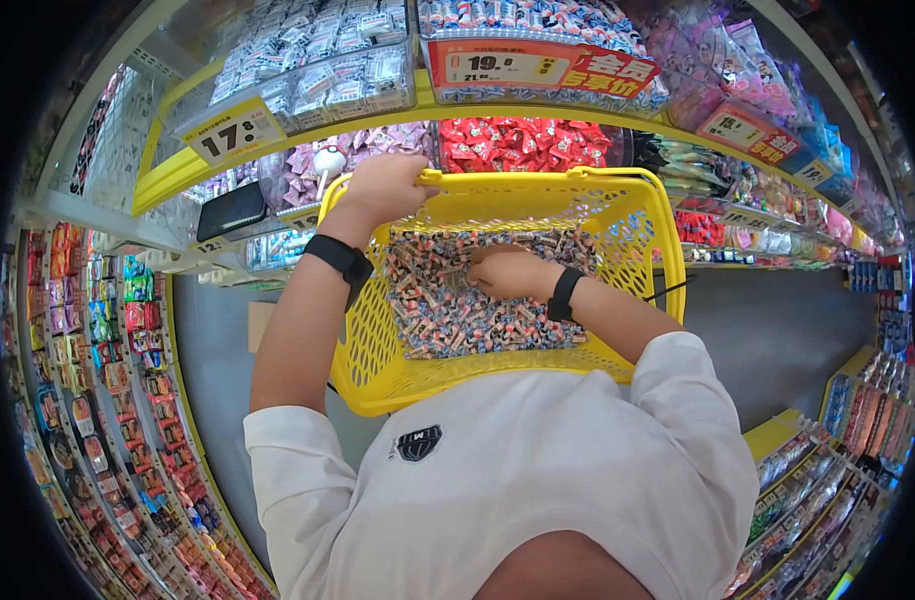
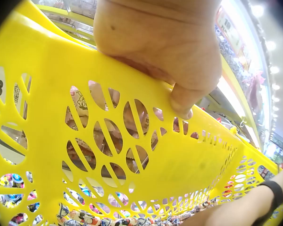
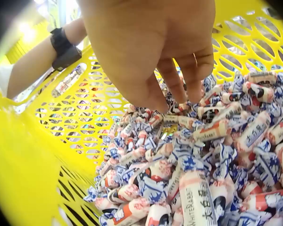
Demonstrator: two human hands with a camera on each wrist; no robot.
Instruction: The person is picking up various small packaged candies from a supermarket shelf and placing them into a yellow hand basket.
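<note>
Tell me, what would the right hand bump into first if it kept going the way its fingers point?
The wrapped candies heaped in the yellow basket. The right hand points its fingers down at them, and the tips seem to touch the top ones already, though depth is hard to judge.

A yellow shelf edge curves across the top of the head view, carrying a yellow price tag on the left and a red price sign further right. Below it lie red-wrapped sweets and, to their left, pink and purple sweets with a white scoop. Racks of coloured packets line the left side beside the grey floor.
</note>
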